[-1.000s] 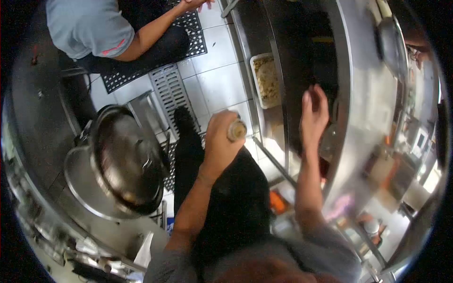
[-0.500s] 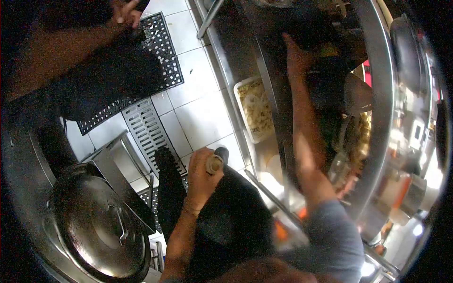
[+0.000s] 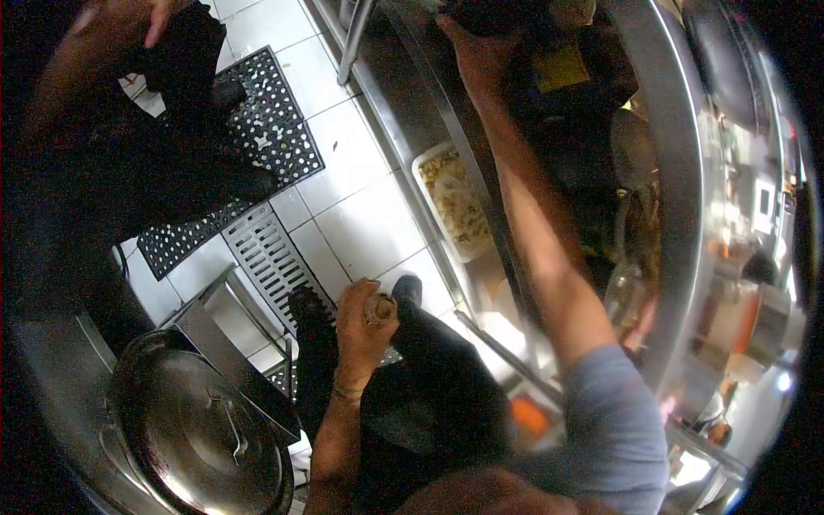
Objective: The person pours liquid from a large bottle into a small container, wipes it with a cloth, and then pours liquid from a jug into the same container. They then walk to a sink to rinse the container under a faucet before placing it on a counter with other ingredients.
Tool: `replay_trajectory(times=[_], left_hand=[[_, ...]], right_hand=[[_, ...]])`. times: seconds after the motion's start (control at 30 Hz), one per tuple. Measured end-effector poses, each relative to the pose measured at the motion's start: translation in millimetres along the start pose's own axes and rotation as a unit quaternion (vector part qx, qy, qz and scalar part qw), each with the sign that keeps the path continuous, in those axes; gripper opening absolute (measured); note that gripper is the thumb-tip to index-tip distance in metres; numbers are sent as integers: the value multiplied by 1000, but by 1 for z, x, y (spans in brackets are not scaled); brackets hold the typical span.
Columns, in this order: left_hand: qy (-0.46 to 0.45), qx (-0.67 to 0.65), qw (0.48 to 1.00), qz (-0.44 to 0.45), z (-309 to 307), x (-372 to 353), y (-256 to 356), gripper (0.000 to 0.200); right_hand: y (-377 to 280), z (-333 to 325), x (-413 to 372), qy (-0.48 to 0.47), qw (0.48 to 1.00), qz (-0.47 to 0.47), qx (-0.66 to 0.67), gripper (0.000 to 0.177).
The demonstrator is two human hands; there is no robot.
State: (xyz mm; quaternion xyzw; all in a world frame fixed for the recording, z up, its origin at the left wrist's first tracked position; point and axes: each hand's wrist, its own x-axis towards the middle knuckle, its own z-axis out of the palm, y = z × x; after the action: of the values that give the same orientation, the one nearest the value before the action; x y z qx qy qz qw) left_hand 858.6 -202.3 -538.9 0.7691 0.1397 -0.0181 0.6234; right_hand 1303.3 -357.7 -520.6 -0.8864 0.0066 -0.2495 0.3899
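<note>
My left hand [image 3: 354,324] is low, above my dark trousers. Its fingers wrap round a small round jar [image 3: 380,310], seen from above, whose contents I cannot make out. My right arm stretches forward over the steel counter into a shadowed shelf. At its end my right hand [image 3: 482,62] is beside something dark, thumb out to the left; the other fingers are hidden in the dark. A yellow item [image 3: 558,67] lies just right of that hand. Nearer to me, left of my right forearm, a white tub [image 3: 464,249] holds pale chopped food.
A large pan with a domed metal lid [image 3: 193,429] stands at the lower left. Another person's hand [image 3: 157,19] shows at the upper left, above a perforated black mat [image 3: 279,129]. A floor drain grate [image 3: 266,249] and steel rail [image 3: 356,43] are also there.
My right hand has reached further forward and left along the shelf. My left hand keeps its hold on the jar. The other person has shifted left.
</note>
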Motion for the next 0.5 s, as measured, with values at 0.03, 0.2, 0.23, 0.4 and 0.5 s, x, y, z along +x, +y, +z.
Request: replay_trajectory(times=[0.03, 0.2, 0.23, 0.4, 0.5], left_hand=[[-8, 4, 1000, -3, 1, -1, -3, 60], [-61, -47, 994, -79, 14, -9, -26, 60], [-61, -60, 993, -80, 19, -13, -37, 59], [-53, -41, 996, -55, 31, -21, -61, 55], [-57, -34, 996, -53, 31, -23, -66, 57]], right_hand=[[0, 2, 2, 1, 1000, 6, 4, 112], [19, 0, 2, 30, 997, 69, 33, 115], [28, -6, -1, 39, 994, 97, 24, 116], [88, -67, -45, -16, 917, 200, -345, 125], [98, -107, -70, 68, 943, 205, -252, 122]])
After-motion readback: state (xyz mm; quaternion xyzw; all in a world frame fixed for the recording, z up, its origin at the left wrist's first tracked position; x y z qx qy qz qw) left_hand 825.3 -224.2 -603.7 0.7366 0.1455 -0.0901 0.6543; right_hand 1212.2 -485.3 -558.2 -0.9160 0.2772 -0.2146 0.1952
